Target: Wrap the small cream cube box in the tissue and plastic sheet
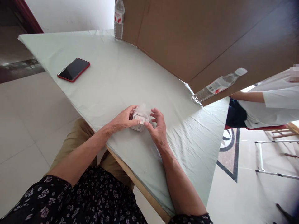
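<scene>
A small clear plastic container (139, 122) with whitish contents and a raised translucent lid or film sits low over the pale green tablecloth (112, 84). My left hand (125, 119) grips its left side, thumb across the front edge. On the other side, my right hand (157, 126) has its thumb at the container's right edge, its fingers curved and apart behind. What exactly lies inside the container is too small to tell.
A black phone with a red edge (74, 69) lies at the left. Brown cardboard panels (177, 37) stand behind, with one upright bottle (119, 21) and one tilted bottle (219, 84) against them. A person in a white shirt (275, 105) sits at the right.
</scene>
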Tool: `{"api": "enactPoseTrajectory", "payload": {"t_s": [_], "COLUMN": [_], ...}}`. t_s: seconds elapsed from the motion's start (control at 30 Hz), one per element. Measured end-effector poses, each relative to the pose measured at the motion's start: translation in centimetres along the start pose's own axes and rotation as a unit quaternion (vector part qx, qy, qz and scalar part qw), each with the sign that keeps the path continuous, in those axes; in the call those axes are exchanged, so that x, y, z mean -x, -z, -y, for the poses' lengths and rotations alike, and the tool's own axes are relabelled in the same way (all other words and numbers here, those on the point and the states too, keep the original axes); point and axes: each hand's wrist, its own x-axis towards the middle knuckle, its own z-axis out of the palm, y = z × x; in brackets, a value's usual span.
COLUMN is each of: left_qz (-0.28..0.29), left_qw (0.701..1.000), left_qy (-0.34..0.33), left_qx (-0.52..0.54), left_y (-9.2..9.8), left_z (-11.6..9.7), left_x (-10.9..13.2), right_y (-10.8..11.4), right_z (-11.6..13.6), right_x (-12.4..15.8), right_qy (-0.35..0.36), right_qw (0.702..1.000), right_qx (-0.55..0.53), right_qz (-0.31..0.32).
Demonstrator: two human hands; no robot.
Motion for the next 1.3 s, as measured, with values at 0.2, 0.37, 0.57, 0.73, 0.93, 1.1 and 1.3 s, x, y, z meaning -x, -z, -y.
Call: {"api": "enactPoseTrajectory", "payload": {"t_s": [0.2, 0.37, 0.57, 0.73, 0.93, 1.1, 1.3], "left_qz": [0.013, 0.031, 0.054, 0.053, 0.040, 0.047, 0.058], "left_qw": [1.000, 0.999, 0.997, 0.996, 0.997, 0.997, 0.997], "left_qy": [0.011, 0.021, 0.009, 0.018, 0.015, 0.010, -0.007], "left_qx": [0.018, 0.025, 0.060, 0.068, 0.058, 0.053, 0.042], "left_y": [0.3, 0.4, 0.6, 0.5, 0.3, 0.4, 0.3], "left_z": [0.5, 0.5, 1.1, 0.8, 0.5, 0.3, 0.3], "left_x": [0.2, 0.3, 0.2, 0.2, 0.3, 0.4, 0.3], "right_y": [0.3, -0.2, -0.8, -1.0, -0.4, -0.7, -0.9], "right_z": [0.1, -0.3, -0.6, -0.6, 0.0, -0.1, 0.0], "right_x": [0.4, -0.4, -1.0, -0.2, 0.5, 0.4, -0.2], "right_qy": [0.041, 0.039, 0.035, 0.030, 0.044, 0.046, 0.030], "right_qw": [0.998, 0.995, 0.989, 0.997, 0.998, 0.996, 0.994], "right_qx": [0.047, 0.041, 0.026, 0.019, 0.025, 0.035, -0.017], "right_qz": [0.013, 0.088, 0.143, 0.072, 0.024, 0.067, 0.108]}}
